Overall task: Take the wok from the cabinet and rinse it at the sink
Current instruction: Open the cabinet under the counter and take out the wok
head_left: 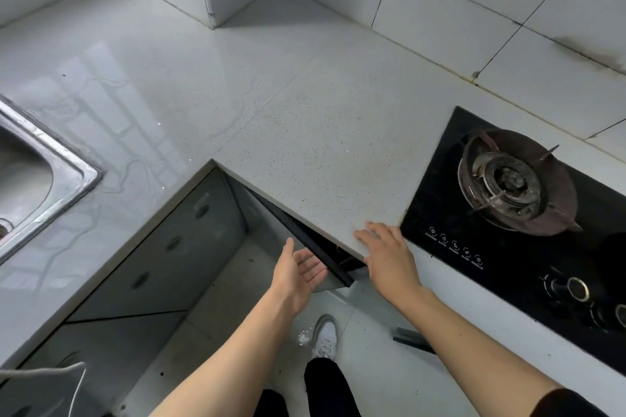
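A dark-edged cabinet door point(315, 244) under the speckled countertop stands partly swung out. My left hand point(299, 272) is just beside the door's edge, palm turned up, fingers straight and relaxed, holding nothing. My right hand point(386, 254) rests flat on the counter's front edge above the cabinet. The steel sink point(50, 173) is at the far left, cut off by the frame. No wok is visible; the cabinet's inside is dark and mostly hidden by the counter.
A black glass gas stove point(518, 213) with one burner and knobs sits on the right of the L-shaped countertop point(271, 105). Grey glossy cabinet fronts point(162, 264) run under the left counter. My shoe point(325, 335) stands on the tiled floor below.
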The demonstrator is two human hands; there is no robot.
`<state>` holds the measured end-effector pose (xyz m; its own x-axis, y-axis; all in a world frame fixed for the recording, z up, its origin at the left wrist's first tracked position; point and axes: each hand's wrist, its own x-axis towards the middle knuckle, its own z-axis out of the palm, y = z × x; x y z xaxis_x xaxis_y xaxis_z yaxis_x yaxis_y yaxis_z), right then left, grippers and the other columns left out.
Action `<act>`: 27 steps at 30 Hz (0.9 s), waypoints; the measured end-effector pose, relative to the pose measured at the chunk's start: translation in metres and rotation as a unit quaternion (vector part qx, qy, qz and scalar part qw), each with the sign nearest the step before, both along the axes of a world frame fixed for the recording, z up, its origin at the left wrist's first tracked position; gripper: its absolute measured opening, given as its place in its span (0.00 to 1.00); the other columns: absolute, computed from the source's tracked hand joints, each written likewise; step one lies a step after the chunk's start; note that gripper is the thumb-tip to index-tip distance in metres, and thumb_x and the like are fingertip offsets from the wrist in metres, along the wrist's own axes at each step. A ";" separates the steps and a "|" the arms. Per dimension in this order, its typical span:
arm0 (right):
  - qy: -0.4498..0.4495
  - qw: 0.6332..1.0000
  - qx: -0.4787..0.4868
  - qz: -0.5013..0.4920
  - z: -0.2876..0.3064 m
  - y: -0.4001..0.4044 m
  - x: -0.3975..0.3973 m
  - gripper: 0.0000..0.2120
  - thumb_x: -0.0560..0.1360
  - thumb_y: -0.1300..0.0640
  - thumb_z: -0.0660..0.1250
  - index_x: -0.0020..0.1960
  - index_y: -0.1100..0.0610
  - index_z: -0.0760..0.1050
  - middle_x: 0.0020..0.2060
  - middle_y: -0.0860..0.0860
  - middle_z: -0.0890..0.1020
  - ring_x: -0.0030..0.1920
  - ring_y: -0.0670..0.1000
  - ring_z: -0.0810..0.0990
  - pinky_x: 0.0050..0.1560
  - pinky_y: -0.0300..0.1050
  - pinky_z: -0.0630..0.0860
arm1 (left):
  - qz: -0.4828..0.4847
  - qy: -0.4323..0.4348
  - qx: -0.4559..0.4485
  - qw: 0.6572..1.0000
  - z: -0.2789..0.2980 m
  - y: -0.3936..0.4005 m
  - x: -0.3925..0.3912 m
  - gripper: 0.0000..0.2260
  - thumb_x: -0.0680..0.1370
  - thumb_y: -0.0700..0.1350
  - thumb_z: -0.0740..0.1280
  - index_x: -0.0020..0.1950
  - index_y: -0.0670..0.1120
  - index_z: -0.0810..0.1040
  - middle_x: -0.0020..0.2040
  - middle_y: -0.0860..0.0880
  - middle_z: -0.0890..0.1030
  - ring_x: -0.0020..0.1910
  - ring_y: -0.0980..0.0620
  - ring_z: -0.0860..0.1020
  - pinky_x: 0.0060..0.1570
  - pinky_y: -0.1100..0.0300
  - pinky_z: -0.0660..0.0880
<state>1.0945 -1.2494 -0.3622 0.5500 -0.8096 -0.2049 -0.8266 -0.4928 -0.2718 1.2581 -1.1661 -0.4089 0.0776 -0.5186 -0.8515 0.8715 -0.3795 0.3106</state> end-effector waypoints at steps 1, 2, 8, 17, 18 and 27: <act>0.002 1.000 -0.002 0.000 0.000 0.001 0.001 0.30 0.72 0.69 0.66 0.71 0.50 0.68 0.73 0.53 0.66 0.71 0.54 0.62 0.70 0.46 0.65 | -0.013 -0.017 0.003 1.000 -0.001 0.006 0.003 0.23 0.82 0.57 0.58 0.54 0.36 0.76 0.54 0.38 0.82 0.54 0.41 0.81 0.56 0.50 0.77; 0.008 1.000 -0.004 0.000 0.001 0.002 0.002 0.29 0.73 0.67 0.67 0.71 0.50 0.68 0.73 0.53 0.66 0.71 0.54 0.62 0.70 0.47 0.63 | -0.028 -0.035 0.006 0.999 -0.001 0.011 0.006 0.20 0.82 0.54 0.61 0.52 0.37 0.77 0.51 0.39 0.84 0.51 0.42 0.83 0.54 0.52 0.78; 0.071 0.997 -0.007 -0.022 0.007 0.015 0.019 0.24 0.78 0.50 0.64 0.71 0.54 0.64 0.73 0.56 0.63 0.72 0.57 0.59 0.69 0.52 0.64 | -0.144 -0.192 0.046 0.970 0.002 0.034 0.021 0.12 0.74 0.44 0.74 0.41 0.42 0.72 0.34 0.44 0.76 0.34 0.47 0.77 0.40 0.56 0.82; 0.066 0.997 -0.008 0.026 0.013 0.035 0.047 0.32 0.77 0.50 0.64 0.76 0.56 0.55 0.75 0.59 0.57 0.75 0.58 0.55 0.72 0.54 0.61 | -0.254 -0.454 0.140 0.842 0.004 0.074 0.036 0.12 0.67 0.43 0.73 0.38 0.46 0.69 0.36 0.49 0.78 0.32 0.54 0.74 0.24 0.66 0.65; 0.062 0.997 -0.006 0.036 0.013 0.036 0.052 0.31 0.77 0.50 0.64 0.76 0.56 0.55 0.75 0.58 0.57 0.75 0.58 0.55 0.73 0.54 0.60 | -0.249 -0.457 0.135 0.843 0.004 0.080 0.039 0.12 0.67 0.43 0.71 0.42 0.46 0.69 0.39 0.48 0.79 0.34 0.53 0.75 0.26 0.64 0.67; 0.049 0.997 0.009 0.066 0.018 0.037 0.084 0.31 0.78 0.50 0.63 0.75 0.57 0.55 0.76 0.59 0.57 0.75 0.58 0.53 0.73 0.54 0.59 | -0.329 -0.625 0.110 0.699 0.019 0.112 0.060 0.42 0.68 0.42 0.70 0.75 0.56 0.49 0.65 0.50 0.67 0.59 0.46 0.71 0.49 0.52 0.75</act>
